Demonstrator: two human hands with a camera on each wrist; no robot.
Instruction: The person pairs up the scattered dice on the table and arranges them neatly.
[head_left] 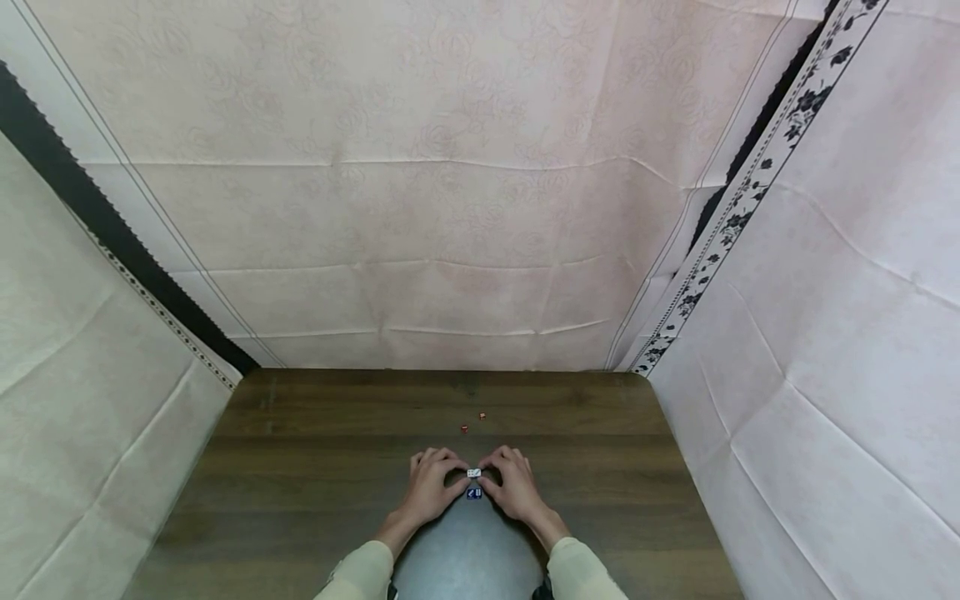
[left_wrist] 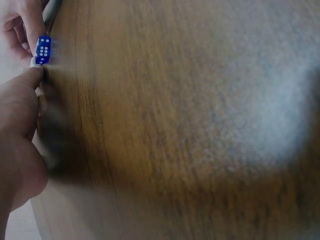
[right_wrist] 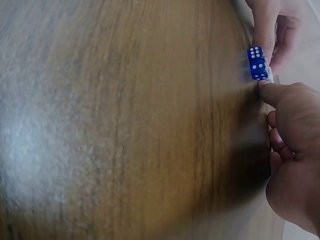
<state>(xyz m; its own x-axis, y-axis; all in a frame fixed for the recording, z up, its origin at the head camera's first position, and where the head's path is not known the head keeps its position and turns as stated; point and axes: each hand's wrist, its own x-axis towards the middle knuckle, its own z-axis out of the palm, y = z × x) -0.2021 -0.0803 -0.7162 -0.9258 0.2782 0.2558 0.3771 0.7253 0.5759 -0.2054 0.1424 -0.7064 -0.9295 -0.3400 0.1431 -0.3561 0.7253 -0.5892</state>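
Observation:
Two white dice (head_left: 474, 472) stand side by side between my hands. My left hand (head_left: 435, 483) holds them at the left end with the tips of its curled thumb and forefinger. From the other end my right hand (head_left: 513, 483) grips them the same way, mirroring the left. Just nearer to me on the table is a pair of blue dice (head_left: 474, 493) with white pips, set side by side. Both wrist views show these blue dice (left_wrist: 43, 50) close in front of the thumbs, mostly hiding the white ones.
Two small red dice, one (head_left: 464, 428) nearer and one (head_left: 482, 416) farther right, lie beyond the hands on the brown wooden table (head_left: 315, 467). Pale patterned cloth (head_left: 465, 208) hangs behind the table's far edge and along both sides. A bright reflection lies on the wood.

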